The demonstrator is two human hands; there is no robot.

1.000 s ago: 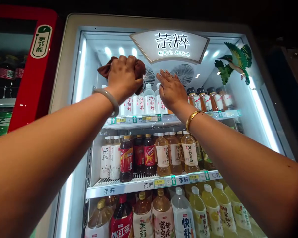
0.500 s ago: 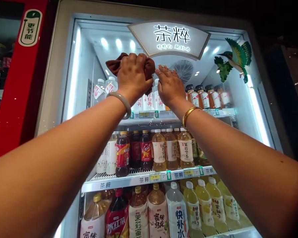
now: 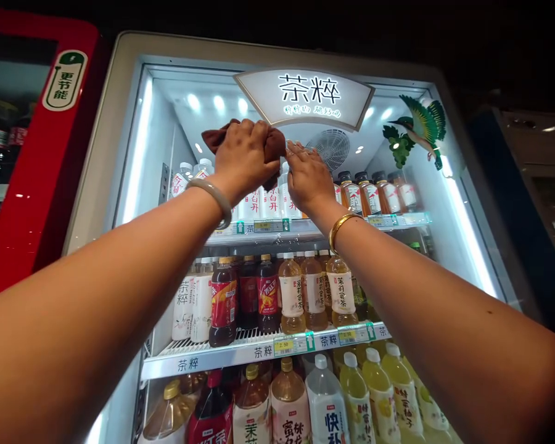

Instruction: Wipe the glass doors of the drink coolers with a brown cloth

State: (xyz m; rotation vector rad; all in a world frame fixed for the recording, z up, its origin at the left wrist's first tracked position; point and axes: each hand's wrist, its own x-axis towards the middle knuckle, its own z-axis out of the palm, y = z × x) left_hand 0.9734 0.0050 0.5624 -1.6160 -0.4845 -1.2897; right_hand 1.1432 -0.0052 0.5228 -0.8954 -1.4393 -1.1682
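Note:
A bunched brown cloth (image 3: 274, 145) is under my left hand (image 3: 241, 159), whose fingers curl over it against the glass door (image 3: 268, 240) of a lit drinks fridge. Cloth sticks out on both sides of that hand. Just to the right, my right hand (image 3: 309, 177) lies flat toward the same glass, fingers stretched out and holding nothing. A pale bangle circles my left wrist and a gold bracelet my right. Above both hands sits a fan-shaped white sign (image 3: 308, 98) with Chinese characters.
Behind the glass, shelves (image 3: 263, 353) carry several rows of bottled drinks (image 3: 290, 290). At the upper right is a green bird decoration (image 3: 423, 126). A red fridge (image 3: 32, 203) stands to the left. Dark equipment (image 3: 531, 142) is at the right.
The view has tilted up, so the sign and shelves appear lower, and the bird has shifted left. My hands keep nearly the same pose, with the cloth still in the left.

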